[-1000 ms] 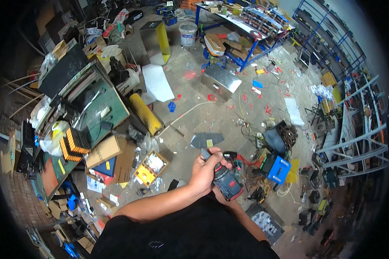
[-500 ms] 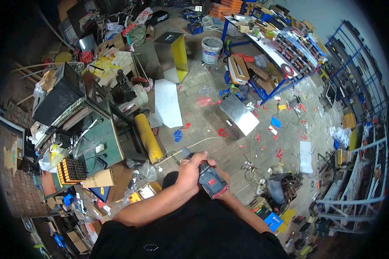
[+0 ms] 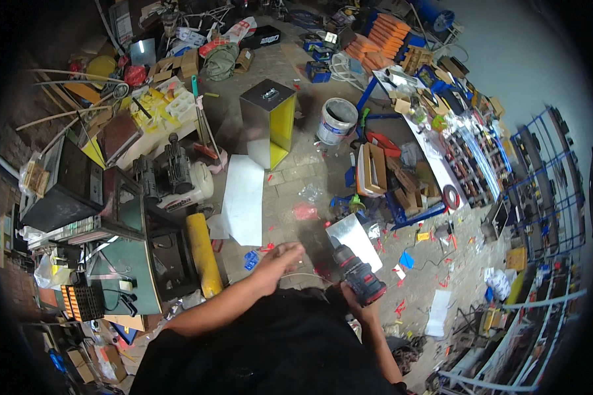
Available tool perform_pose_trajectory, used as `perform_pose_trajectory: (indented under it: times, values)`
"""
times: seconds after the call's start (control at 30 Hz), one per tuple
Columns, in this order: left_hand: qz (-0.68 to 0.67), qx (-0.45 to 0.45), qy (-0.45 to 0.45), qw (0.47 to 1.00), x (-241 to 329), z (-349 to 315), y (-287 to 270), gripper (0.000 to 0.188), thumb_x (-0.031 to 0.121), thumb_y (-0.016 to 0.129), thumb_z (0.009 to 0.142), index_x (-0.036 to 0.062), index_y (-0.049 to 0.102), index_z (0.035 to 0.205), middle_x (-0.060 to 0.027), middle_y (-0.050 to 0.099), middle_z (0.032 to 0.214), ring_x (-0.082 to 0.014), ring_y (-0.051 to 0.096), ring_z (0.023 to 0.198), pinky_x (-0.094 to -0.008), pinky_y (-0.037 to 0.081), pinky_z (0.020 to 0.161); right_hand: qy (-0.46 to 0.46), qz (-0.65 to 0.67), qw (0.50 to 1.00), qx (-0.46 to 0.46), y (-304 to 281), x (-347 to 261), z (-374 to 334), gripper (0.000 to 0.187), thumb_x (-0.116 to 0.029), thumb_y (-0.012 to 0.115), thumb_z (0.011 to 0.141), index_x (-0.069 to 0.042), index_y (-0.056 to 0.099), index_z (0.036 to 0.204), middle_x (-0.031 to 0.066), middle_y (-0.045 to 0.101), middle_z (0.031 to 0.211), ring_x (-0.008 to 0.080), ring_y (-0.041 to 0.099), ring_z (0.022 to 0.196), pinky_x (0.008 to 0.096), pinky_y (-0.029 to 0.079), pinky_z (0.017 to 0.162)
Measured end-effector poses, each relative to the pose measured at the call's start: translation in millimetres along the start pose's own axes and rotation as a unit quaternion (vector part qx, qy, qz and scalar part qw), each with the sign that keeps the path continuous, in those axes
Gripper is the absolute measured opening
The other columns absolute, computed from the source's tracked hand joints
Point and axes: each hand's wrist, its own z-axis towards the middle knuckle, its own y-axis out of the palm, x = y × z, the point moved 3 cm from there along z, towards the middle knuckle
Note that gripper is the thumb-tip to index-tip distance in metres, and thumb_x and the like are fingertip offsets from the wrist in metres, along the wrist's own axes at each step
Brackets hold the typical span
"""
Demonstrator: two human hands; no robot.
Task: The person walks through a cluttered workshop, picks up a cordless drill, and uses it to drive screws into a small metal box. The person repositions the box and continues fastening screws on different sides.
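One power drill sits in the right hand's fingers.

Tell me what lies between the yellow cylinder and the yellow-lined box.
A long white sheet lies between the cylinder and the box, in the head view.

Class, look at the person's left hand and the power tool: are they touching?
Apart: the head view plainly shows floor between the left hand and the power tool.

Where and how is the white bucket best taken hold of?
The white bucket is probably best gripped at opposite sides of its rim, from above and the near side: it stands upright, round top open, with a blue-framed table to its right.
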Motion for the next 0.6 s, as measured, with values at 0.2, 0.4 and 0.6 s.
perform_pose_trajectory:
  times: [0.2,0.4,0.6]
  values:
    - [0.008,0.127,-0.054,0.990,7,127,-87,0.041,0.032,0.070,0.098,0.0067,0.061,0.129,-0.0060,0.070,0.115,-0.0182,0.069,0.098,-0.0319,0.055,0.079,0.026,0.014,0.998,-0.063,-35,-13,134,0.017,-0.005,0.073,0.087,-0.004,0.068,0.103,-0.0004,0.068,0.084,0.0107,0.064,0.075,0.0322,0.054,0.068]
    - [0.075,0.262,-0.037,0.962,-19,247,-166,0.038,0.029,0.069,0.097,0.0042,0.062,0.125,-0.0055,0.069,0.107,-0.0210,0.070,0.091,-0.0364,0.057,0.072,0.011,0.002,0.988,-0.153,-26,22,305,0.025,-0.007,0.075,0.084,-0.004,0.068,0.108,-0.0004,0.066,0.087,0.0124,0.061,0.079,0.0322,0.052,0.069]
    - [0.281,0.435,0.059,0.853,-3,327,-173,0.062,0.038,0.076,0.088,-0.0070,0.060,0.128,-0.0236,0.071,0.117,-0.0356,0.068,0.112,-0.0407,0.054,0.096,-0.013,-0.067,0.970,-0.232,-10,38,505,0.031,-0.022,0.083,0.082,-0.003,0.069,0.102,0.0076,0.073,0.089,0.0207,0.071,0.085,0.0368,0.057,0.075]
